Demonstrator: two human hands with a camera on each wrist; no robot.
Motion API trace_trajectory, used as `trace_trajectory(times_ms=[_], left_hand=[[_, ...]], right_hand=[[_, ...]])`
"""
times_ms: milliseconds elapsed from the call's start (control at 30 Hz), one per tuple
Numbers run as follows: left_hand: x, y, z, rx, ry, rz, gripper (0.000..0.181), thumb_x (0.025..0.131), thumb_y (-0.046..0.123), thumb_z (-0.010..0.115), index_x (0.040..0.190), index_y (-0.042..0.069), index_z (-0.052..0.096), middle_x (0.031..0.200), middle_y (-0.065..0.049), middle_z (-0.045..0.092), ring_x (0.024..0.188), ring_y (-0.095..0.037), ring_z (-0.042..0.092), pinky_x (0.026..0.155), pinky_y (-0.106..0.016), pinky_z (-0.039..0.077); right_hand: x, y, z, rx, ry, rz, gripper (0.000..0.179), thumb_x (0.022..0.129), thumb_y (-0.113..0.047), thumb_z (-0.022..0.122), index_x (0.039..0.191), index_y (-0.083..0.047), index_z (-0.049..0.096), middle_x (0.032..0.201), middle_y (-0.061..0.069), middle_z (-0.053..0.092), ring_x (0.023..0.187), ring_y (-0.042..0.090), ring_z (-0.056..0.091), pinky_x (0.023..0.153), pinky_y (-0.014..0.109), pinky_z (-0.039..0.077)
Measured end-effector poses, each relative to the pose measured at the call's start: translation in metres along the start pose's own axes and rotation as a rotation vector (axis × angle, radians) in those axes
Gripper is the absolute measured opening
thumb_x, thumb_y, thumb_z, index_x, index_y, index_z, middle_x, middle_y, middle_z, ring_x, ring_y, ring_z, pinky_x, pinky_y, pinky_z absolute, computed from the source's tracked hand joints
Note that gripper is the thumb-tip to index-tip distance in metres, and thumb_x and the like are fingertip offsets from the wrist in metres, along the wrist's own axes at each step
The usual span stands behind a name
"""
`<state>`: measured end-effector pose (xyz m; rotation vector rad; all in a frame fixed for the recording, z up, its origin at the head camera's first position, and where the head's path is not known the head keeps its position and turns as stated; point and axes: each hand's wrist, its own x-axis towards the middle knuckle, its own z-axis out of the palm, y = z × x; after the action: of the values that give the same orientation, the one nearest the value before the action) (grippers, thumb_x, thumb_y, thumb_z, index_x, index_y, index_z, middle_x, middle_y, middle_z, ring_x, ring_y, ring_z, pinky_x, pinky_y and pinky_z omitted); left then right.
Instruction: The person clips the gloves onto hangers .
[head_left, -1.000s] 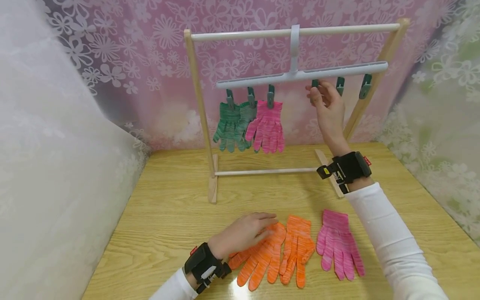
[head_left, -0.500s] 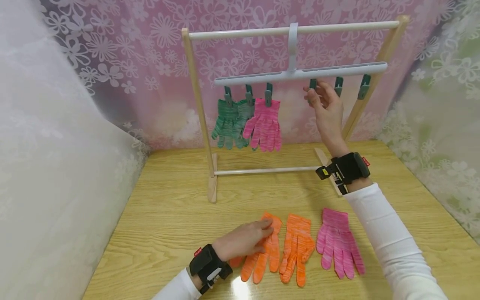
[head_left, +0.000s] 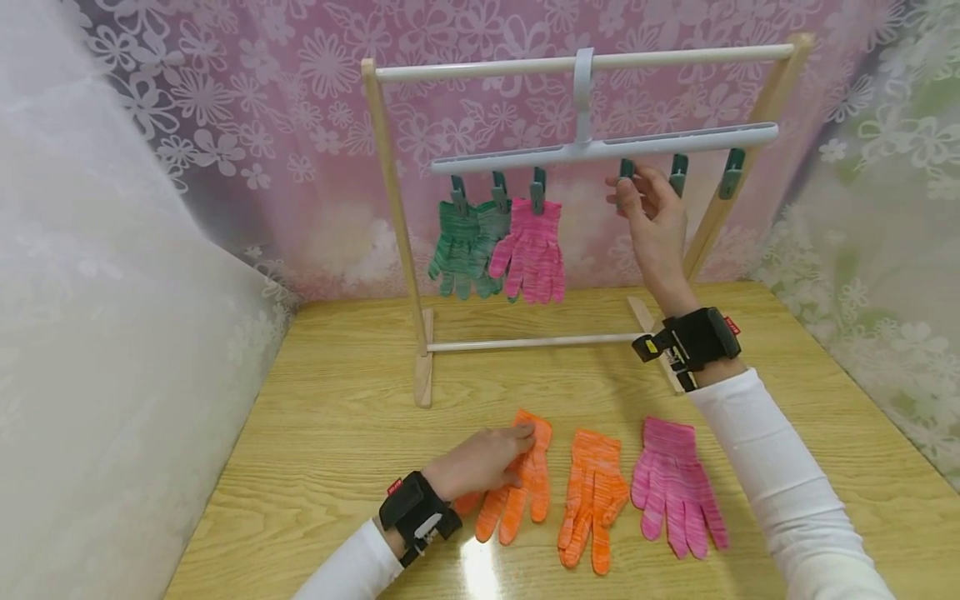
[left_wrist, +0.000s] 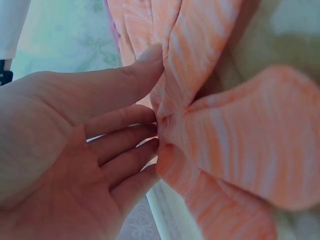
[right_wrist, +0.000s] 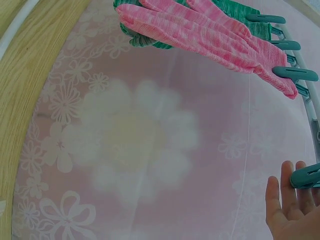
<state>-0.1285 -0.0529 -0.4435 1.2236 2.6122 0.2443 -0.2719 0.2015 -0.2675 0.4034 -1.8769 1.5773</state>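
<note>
My left hand (head_left: 483,461) is over the leftmost orange glove (head_left: 534,475) on the table. In the left wrist view, its thumb and fingertips pinch a fold of that glove (left_wrist: 240,140). Higher up, my right hand (head_left: 660,225) holds a dark green clip (head_left: 627,169) under the white hanger (head_left: 525,157); the right wrist view shows the fingers behind this clip (right_wrist: 306,176). Two green gloves (head_left: 456,237) and a pink glove (head_left: 536,250) hang from the clips on the left. A second orange glove (head_left: 592,492) and a pink glove (head_left: 675,483) lie flat on the table.
A wooden rack (head_left: 393,200) with a white top rod (head_left: 480,69) carries the hanger by its hook. Two more clips (head_left: 678,175) hang right of my right hand. Flowered curtains (head_left: 330,167) close in the table (head_left: 337,375).
My left hand has drawn the leftmost orange glove up and left, apart from the other orange glove. The right hand stays at the same clip.
</note>
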Motion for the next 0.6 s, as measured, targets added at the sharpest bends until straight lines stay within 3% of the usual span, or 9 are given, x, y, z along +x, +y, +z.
trace_trajectory(times_ms=[67,233,467,600], left_hand=[[0.003,-0.004,-0.002,-0.028,0.003,-0.012,0.062,0.094,0.025,0.074,0.149,0.009,0.051,0.158,-0.011,0.043,0.124,-0.024,0.062,0.088,-0.020,0.054],[0.012,-0.017,-0.009,-0.109,0.005,-0.034,0.061,0.095,0.017,0.073,0.151,0.009,0.048,0.159,-0.012,0.041,0.138,-0.029,0.049,0.103,-0.030,0.051],[0.028,-0.036,-0.010,-0.152,0.000,-0.050,0.061,0.098,0.005,0.067,0.154,0.008,0.043,0.162,-0.011,0.035,0.150,-0.028,0.032,0.123,-0.046,0.026],[0.035,-0.042,-0.013,-0.204,-0.020,-0.038,0.061,0.100,0.006,0.064,0.155,0.006,0.040,0.162,-0.011,0.035,0.151,-0.027,0.030,0.123,-0.048,0.025]], right_hand=[[0.000,-0.001,0.000,0.010,0.001,-0.018,0.034,0.104,-0.015,0.059,0.135,-0.001,0.060,0.116,0.002,0.072,0.095,0.009,0.070,0.090,0.023,0.055],[0.001,-0.004,0.001,0.025,0.003,-0.044,0.033,0.104,-0.018,0.060,0.132,-0.001,0.061,0.114,0.002,0.073,0.093,0.010,0.071,0.089,0.023,0.056],[-0.002,-0.005,0.001,0.046,-0.001,-0.052,0.026,0.103,-0.016,0.060,0.128,-0.007,0.064,0.110,-0.004,0.073,0.093,0.009,0.072,0.089,0.023,0.056],[-0.003,-0.005,0.002,0.045,-0.005,-0.064,0.027,0.103,-0.016,0.061,0.128,-0.006,0.065,0.111,-0.001,0.073,0.093,0.009,0.073,0.088,0.024,0.057]])
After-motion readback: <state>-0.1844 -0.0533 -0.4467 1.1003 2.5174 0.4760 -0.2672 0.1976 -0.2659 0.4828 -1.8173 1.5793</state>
